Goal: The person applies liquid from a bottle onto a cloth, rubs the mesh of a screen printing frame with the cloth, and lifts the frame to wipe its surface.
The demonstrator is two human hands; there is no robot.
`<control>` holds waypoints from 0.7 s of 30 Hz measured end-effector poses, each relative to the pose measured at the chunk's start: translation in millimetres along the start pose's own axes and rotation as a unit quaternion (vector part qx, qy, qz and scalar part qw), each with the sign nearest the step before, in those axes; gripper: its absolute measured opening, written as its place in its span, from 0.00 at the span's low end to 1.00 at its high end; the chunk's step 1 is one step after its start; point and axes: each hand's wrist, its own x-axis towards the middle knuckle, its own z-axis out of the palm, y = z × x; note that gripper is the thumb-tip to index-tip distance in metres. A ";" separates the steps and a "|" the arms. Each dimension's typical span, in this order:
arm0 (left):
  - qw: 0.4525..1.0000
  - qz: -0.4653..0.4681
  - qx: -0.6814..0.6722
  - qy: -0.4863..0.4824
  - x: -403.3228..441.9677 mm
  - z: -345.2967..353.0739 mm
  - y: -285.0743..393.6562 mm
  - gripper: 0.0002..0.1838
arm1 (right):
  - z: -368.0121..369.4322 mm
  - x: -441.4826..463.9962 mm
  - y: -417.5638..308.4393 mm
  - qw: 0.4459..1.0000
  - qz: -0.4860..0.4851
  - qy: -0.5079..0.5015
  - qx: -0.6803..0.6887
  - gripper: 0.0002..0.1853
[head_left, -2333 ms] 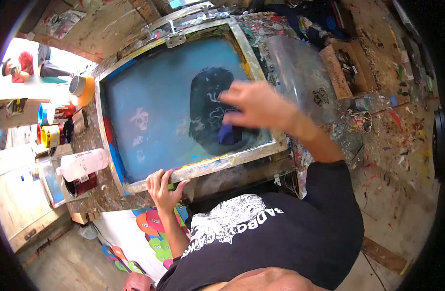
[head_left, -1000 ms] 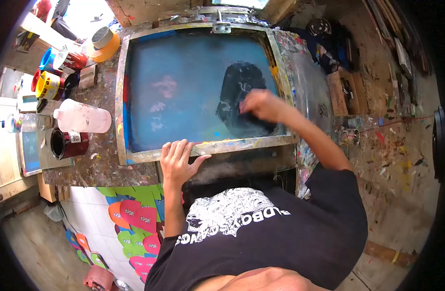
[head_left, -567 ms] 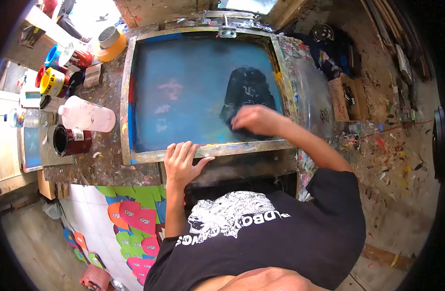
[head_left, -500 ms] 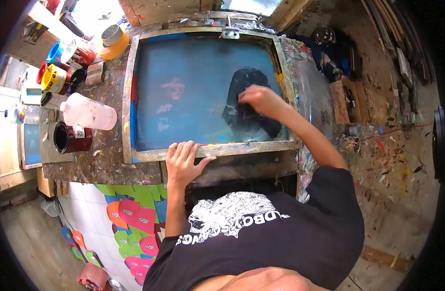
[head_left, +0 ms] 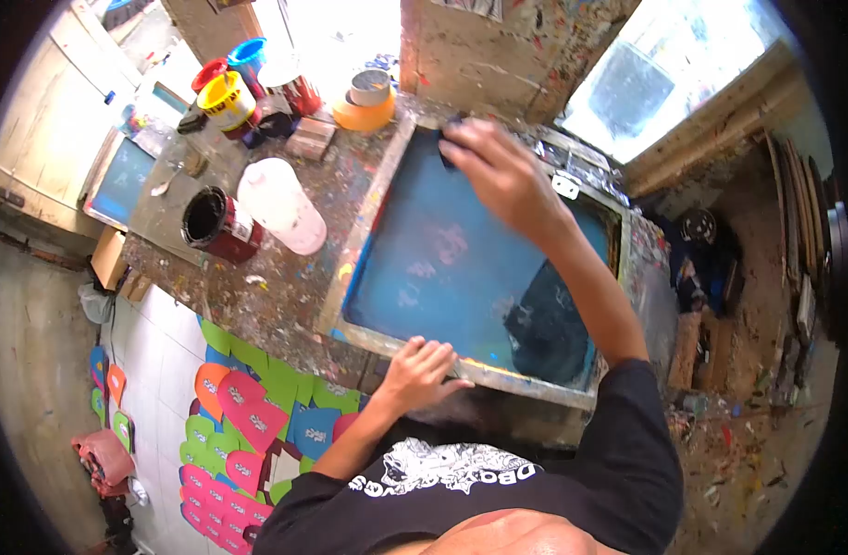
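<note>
A silk screen in a paint-marked wooden frame (head_left: pixel 353 268) lies on the worktable, its mesh (head_left: pixel 414 217) blue with faint pale marks. A dark wet-looking patch (head_left: pixel 553 324) covers the mesh's near right part. Over the far left corner, my right hand (head_left: pixel 502 176) is closed on a black cloth (head_left: pixel 449 151), partly hidden by the fingers. My left hand (head_left: pixel 418 375) grips the frame's near edge, fingers over the rim and thumb apart. A metal hinge clamp (head_left: pixel 564 186) sits at the far side of the frame.
Left of the screen stand a pinkish-white bottle (head_left: pixel 280 205), an open dark paint can (head_left: pixel 220 225), a yellow paint can (head_left: pixel 228 102) and tape rolls (head_left: pixel 364 104). Printed colored pieces (head_left: pixel 248 407) cover part of the floor at left. Boards (head_left: pixel 794 231) lean at far right.
My right hand has moved from the dark patch to the screen's far left corner, and the black cloth now shows. The view has turned; my left hand stays on the near edge.
</note>
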 end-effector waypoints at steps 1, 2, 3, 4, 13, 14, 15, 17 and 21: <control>1.000 -0.006 -0.004 -0.009 -1.1 0.9 -0.5 0.26 | 10.4 32.2 13.6 0.997 -0.028 0.064 -0.021 0.15; 1.000 -0.006 -0.002 -0.011 -1.1 0.7 -0.9 0.26 | 18.3 63.2 25.0 0.995 -0.036 0.096 -0.009 0.15; 1.000 -0.005 -0.001 -0.013 -1.0 0.8 -0.8 0.26 | 27.9 91.9 37.6 0.991 -0.042 0.128 0.001 0.14; 1.000 -0.009 -0.001 -0.015 -1.9 2.1 -0.3 0.25 | 40.1 118.6 52.6 0.986 -0.064 0.151 0.010 0.15; 0.999 -0.029 -0.011 -0.016 -3.4 5.2 1.2 0.25 | 141.7 143.7 129.1 0.982 0.127 -0.036 -0.136 0.20; 1.000 -0.023 -0.008 -0.017 -3.0 4.5 0.4 0.25 | 129.4 116.6 120.3 0.986 0.146 -0.050 -0.067 0.20; 0.999 -0.023 -0.015 -0.019 -3.1 3.6 -0.2 0.25 | 115.1 90.6 112.4 0.984 0.166 -0.063 0.001 0.21; 1.000 -0.012 -0.005 -0.006 -2.0 4.0 -0.8 0.25 | 85.7 26.0 106.7 0.980 0.188 -0.072 -0.005 0.20; 0.999 -0.034 -0.011 -0.021 -3.4 6.0 1.5 0.29 | 2.8 -114.9 120.9 0.946 0.312 -0.087 -0.030 0.20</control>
